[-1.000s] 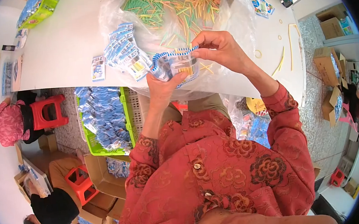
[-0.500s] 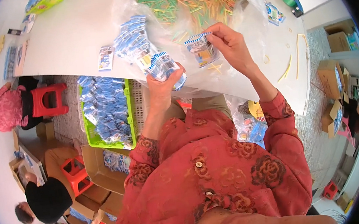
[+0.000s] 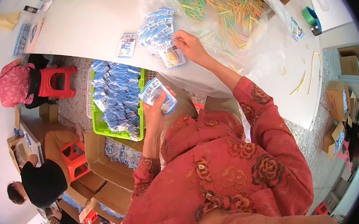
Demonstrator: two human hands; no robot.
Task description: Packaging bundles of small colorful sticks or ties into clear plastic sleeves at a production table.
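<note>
My left hand (image 3: 155,110) is closed round a few small blue-and-white packets (image 3: 158,90), held below the table edge beside the green basket. My right hand (image 3: 190,46) pinches the upper corner of another such packet (image 3: 175,59), which has a clear window with something yellowish behind it. That packet lies against the near end of a fanned pile of packets (image 3: 153,30) on the white table (image 3: 78,24). A single packet (image 3: 126,46) lies just left of the pile.
A clear plastic bag (image 3: 226,56) spreads over the table with many thin coloured sticks (image 3: 217,9). Left of me stands a green basket (image 3: 98,128) full of packets, with an open carton (image 3: 96,153) below it. Green tape (image 3: 309,16) lies far right. Other people sit at left.
My right hand has carried its packet leftward from over the bag to the pile. My left hand has drawn back from the pile, off the table edge, still holding packets. The view has shifted.
</note>
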